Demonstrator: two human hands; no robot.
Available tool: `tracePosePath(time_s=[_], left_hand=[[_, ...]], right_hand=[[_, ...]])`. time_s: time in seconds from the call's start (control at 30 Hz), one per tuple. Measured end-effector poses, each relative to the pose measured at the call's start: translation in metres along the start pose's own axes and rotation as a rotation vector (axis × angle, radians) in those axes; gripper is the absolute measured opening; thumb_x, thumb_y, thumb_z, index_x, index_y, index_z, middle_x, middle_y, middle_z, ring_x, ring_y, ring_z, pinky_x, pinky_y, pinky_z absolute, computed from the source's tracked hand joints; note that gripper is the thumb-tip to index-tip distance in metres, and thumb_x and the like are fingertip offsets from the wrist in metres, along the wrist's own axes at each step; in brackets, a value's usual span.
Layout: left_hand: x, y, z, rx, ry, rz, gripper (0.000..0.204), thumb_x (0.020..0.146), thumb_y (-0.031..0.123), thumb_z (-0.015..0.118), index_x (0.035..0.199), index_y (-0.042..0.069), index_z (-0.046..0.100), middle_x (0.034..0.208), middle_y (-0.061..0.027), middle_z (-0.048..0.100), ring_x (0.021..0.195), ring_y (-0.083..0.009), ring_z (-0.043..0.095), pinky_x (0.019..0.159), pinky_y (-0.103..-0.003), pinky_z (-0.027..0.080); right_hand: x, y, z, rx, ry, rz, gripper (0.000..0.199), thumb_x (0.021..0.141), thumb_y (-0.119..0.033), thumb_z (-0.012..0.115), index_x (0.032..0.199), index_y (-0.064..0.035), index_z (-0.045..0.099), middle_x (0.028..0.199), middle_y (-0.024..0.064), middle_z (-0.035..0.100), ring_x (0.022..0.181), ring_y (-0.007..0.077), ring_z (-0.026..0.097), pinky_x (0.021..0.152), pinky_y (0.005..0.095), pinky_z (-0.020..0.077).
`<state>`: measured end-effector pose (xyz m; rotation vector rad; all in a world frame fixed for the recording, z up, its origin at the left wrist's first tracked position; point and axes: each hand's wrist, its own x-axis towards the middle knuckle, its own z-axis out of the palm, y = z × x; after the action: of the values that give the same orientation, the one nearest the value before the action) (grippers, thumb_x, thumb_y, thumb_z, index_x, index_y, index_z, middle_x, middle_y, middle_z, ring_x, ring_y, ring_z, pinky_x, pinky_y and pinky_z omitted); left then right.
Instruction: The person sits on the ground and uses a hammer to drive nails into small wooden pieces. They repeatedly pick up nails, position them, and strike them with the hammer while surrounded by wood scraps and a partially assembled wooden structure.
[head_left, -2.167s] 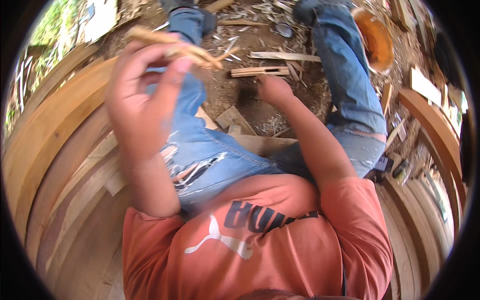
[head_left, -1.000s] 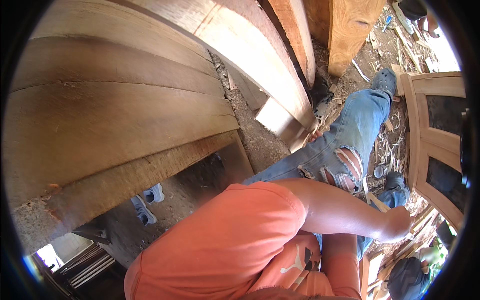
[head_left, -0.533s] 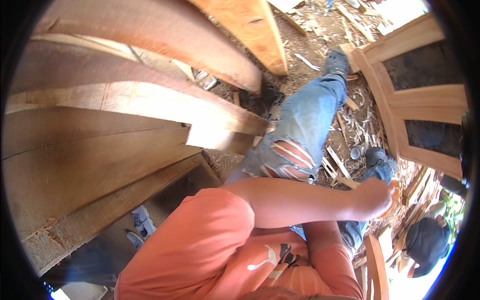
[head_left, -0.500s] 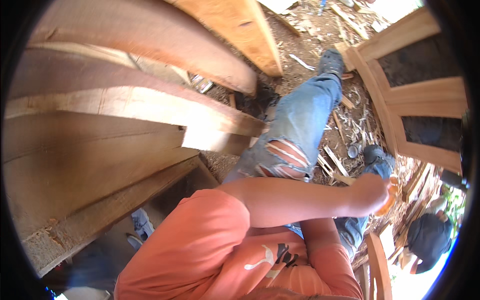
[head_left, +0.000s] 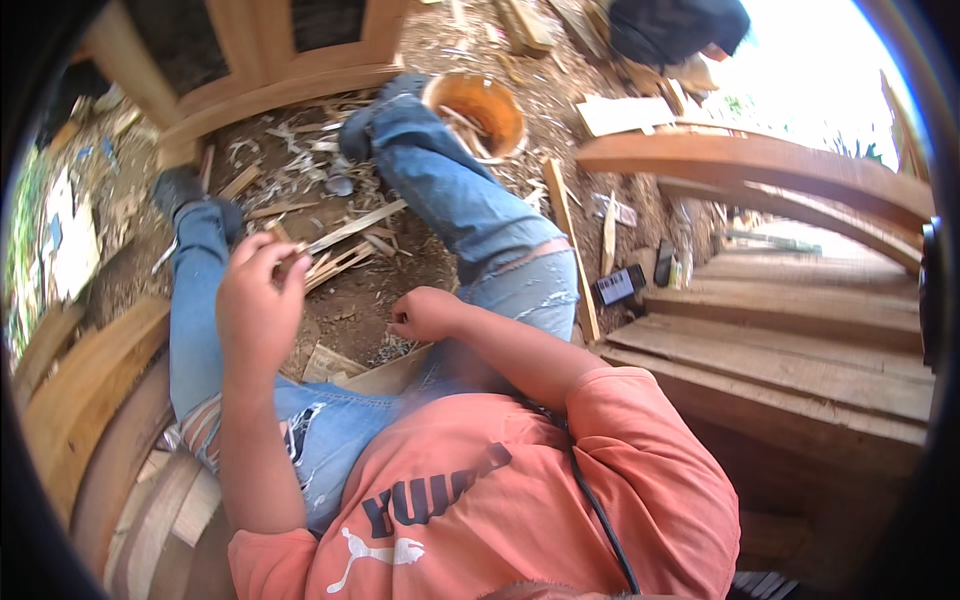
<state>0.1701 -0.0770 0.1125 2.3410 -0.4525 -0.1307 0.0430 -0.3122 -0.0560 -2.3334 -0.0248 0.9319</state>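
The left hand is up with bent fingers; I can't tell if it grips anything. Just right of its fingertips, thin wood strips lie on the dirt. The right hand is curled, its grip hidden. Then comes an orange bucket, then a phone.

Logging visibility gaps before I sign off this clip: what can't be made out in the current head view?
All in the head view:
Left grip: its own curl hides what, if anything, is pinched inside.
Right grip: the back of the hand hides its palm.
Wooden frame: upper part cut off by the top edge.
Phone with lit screen: content too small to read.
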Motion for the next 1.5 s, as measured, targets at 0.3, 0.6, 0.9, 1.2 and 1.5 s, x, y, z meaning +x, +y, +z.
tracePosePath(time_s=[0.3, 0.6, 0.9, 1.2, 1.5], left_hand=[[0.003, -0.019, 0.03, 0.137, -0.058, 0.108, 0.022, 0.098, 0.012, 0.081, 0.107, -0.007, 0.074, 0.108, -0.0112, 0.071, 0.089, -0.0238, 0.071, 0.082, -0.035, 0.056], [0.01, -0.002, 0.0, 0.323, -0.014, 0.165, 0.02, 0.102, 0.014, 0.076, 0.113, -0.003, 0.075, 0.116, -0.012, 0.074, 0.101, -0.0289, 0.072, 0.091, -0.039, 0.056], [0.016, -0.034, -0.005, 0.309, -0.098, 0.112, 0.022, 0.103, 0.016, 0.077, 0.113, -0.002, 0.076, 0.112, -0.0112, 0.074, 0.092, -0.0238, 0.071, 0.086, -0.037, 0.056], [0.02, -0.053, 0.039, 0.287, -0.16, -0.014, 0.025, 0.097, 0.015, 0.081, 0.11, -0.005, 0.076, 0.104, -0.0147, 0.075, 0.085, -0.0246, 0.074, 0.078, -0.037, 0.059], [0.013, -0.041, 0.064, 0.262, -0.257, 0.095, 0.023, 0.093, 0.015, 0.083, 0.105, -0.004, 0.078, 0.102, -0.0172, 0.075, 0.082, -0.0312, 0.074, 0.077, -0.04, 0.058]], right_hand=[[0.064, 0.019, 0.013, 0.02, 0.031, 0.016, 0.03, 0.086, -0.02, 0.069, 0.105, -0.0045, 0.085, 0.11, 0.0207, 0.081, 0.103, 0.0401, 0.078, 0.085, 0.053, 0.0623], [0.062, 0.026, 0.0, -0.009, -0.004, -0.102, 0.025, 0.075, -0.015, 0.074, 0.093, -0.0031, 0.086, 0.098, 0.0199, 0.081, 0.092, 0.0366, 0.079, 0.077, 0.0506, 0.0615], [0.061, 0.02, -0.001, 0.032, 0.03, -0.082, 0.024, 0.078, -0.015, 0.071, 0.093, -0.0032, 0.087, 0.098, 0.0198, 0.081, 0.092, 0.0375, 0.078, 0.077, 0.052, 0.0613], [0.074, 0.024, 0.008, 0.021, -0.001, -0.028, 0.03, 0.084, -0.02, 0.072, 0.104, -0.0025, 0.086, 0.107, 0.019, 0.082, 0.099, 0.0375, 0.079, 0.084, 0.0511, 0.0623], [0.07, 0.023, 0.006, 0.013, -0.049, 0.007, 0.033, 0.09, -0.025, 0.07, 0.111, -0.0039, 0.085, 0.11, 0.0188, 0.082, 0.103, 0.0386, 0.079, 0.087, 0.0511, 0.0622]])
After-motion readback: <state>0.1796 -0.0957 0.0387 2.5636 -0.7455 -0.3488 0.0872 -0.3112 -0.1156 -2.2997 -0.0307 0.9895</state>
